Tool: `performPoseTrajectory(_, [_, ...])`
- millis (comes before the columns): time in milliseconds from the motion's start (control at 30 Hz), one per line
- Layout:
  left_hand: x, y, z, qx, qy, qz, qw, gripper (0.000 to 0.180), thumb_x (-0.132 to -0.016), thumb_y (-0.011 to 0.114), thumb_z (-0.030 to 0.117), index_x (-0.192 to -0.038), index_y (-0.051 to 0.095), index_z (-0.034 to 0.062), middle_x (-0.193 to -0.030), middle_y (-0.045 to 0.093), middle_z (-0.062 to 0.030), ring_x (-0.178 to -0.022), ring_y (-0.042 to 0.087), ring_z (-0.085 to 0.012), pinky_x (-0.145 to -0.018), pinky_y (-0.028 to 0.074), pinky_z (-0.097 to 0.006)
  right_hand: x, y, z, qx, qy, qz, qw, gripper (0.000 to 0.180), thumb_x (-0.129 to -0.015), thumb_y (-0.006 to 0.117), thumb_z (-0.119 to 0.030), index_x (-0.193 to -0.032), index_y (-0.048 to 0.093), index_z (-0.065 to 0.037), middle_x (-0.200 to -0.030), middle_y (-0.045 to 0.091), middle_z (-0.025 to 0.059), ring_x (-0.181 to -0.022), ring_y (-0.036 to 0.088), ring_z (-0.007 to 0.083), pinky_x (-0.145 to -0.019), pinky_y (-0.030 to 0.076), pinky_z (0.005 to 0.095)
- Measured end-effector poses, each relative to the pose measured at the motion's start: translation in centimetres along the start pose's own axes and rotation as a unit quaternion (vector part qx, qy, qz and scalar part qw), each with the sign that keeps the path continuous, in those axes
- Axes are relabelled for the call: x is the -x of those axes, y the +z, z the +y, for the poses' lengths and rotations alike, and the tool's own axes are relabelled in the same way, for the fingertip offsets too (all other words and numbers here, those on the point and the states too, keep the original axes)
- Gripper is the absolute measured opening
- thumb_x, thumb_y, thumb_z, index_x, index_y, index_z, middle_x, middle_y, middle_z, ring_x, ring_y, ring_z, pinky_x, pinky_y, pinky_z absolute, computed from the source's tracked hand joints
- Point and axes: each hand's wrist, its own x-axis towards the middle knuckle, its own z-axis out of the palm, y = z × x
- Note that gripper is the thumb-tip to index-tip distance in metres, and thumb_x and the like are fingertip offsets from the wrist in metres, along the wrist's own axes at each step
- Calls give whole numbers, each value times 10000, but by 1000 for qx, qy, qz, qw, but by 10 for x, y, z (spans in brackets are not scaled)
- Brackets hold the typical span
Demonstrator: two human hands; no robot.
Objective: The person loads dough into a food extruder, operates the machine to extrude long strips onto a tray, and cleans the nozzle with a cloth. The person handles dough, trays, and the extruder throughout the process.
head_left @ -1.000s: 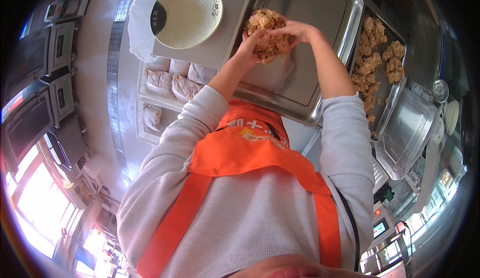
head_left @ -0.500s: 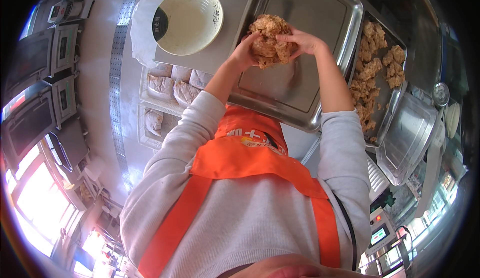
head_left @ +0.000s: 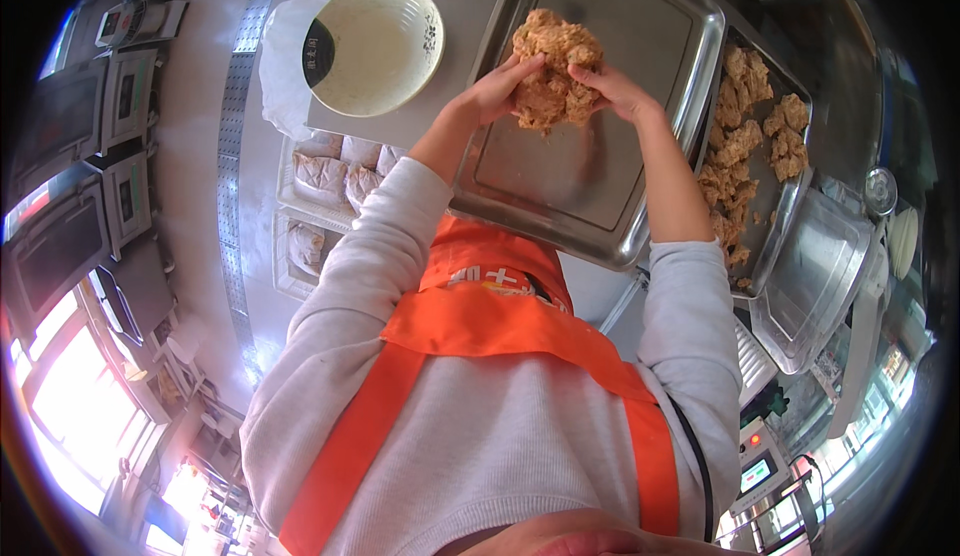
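Steel tray (head_left: 565, 191) beneath, brown clump (head_left: 557, 71) now slightly farther right.

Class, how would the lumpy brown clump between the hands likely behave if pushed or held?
The brown clump might shed bits, given its craggy surface. Its uneven outline suggests it would hardly roll. It seems awkward one-handed: left hand and right hand hold opposite sides.

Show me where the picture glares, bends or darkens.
Head view: the bright white window at lower left is washed out; head view: the long perforated grey strip bows, and the corners go black; head view: the rectangular silver metal tray shows hazy reflections near the lumpy golden-brown mass.
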Motion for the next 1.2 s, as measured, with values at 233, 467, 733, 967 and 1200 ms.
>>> performPoseTrajectory(233, [-3,57,94,-61,-3,-143,988,749,-897,600,539,-1448,280,146,-1407,464,-101,-1251,516,-250,-953,484,-492,77,-13,-66,-36,-111,121,986,933,-757,680,-666,-1423,379,-87,-1296,553,119,-1150,585,244,-809,560,404])
performPoseTrajectory(467, [-18,191,188,-182,-28,-318,930,638,-934,524,544,-1391,420,111,-1361,525,-85,-1228,536,-222,-992,465,-409,197,-60,-117,-166,-201,156,953,703,-849,649,-565,-1353,486,-102,-1269,608,89,-1105,623,225,-849,552,430])
performPoseTrajectory(733, [13,416,153,-300,-40,-349,887,664,-958,466,543,-1458,350,122,-1417,483,-28,-1269,501,-188,-1011,449,-372,412,-56,-77,-147,-280,378,870,787,-800,669,-620,-1358,495,-94,-1319,560,126,-1185,572,261,-891,542,458])
performPoseTrajectory(967, [30,616,42,-339,-79,-541,765,710,-938,496,563,-1476,330,129,-1443,458,-64,-1320,450,-241,-1062,389,-455,623,-33,25,-223,-329,448,801,681,-851,647,-564,-1337,503,-109,-1289,596,89,-1146,596,253,-908,512,506])
performPoseTrajectory(1200, [122,820,-135,-328,-109,-692,634,539,-941,553,481,-1333,526,112,-1321,582,-73,-1195,566,-222,-1026,444,-428,838,11,157,-190,-350,615,681,673,-840,659,-559,-1330,510,-123,-1296,591,81,-1177,573,278,-948,469,571])
